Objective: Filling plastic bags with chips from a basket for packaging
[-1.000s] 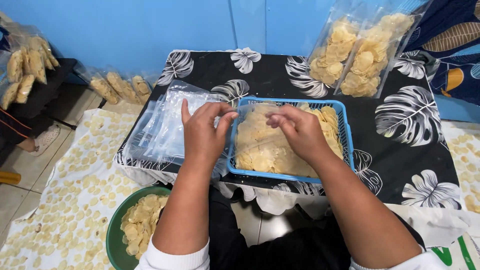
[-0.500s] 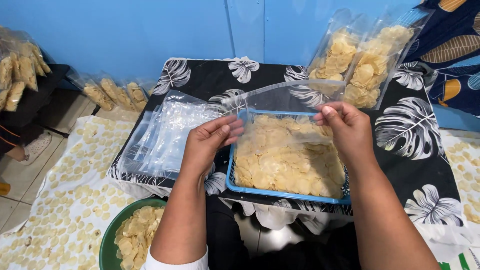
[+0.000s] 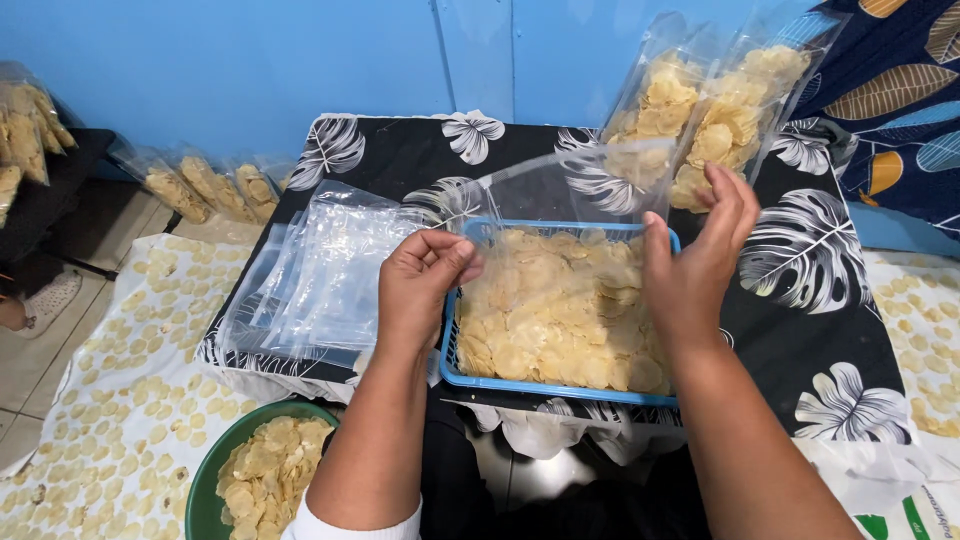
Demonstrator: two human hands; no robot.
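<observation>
From the head view I take the shallow blue plastic basket of pale yellow chips (image 3: pixel 470 372) as my landmark; it sits on the worktop with the black cloth printed with white leaves (image 3: pixel 800 330). Above the basket's far edge I hold an empty clear plastic bag (image 3: pixel 560 195) stretched between both hands. My left hand (image 3: pixel 425 285) is over the basket's left rim, its grip closed to a pinch on the bag's left edge. My right hand (image 3: pixel 695 265) is above the basket's right side; the thumb presses the bag's right edge, while the fingers stand spread and mostly open. I judge the step in hand to be opening the bag's mouth, and the next move calls for parting the two film layers without losing the pinch. Left of the basket lies a stack of empty clear bags (image 3: pixel 320 270). Behind its right corner lean two filled clear bags of chips (image 3: pixel 705 130). Below its left corner stands a green round bowl of chips (image 3: pixel 215 480).
</observation>
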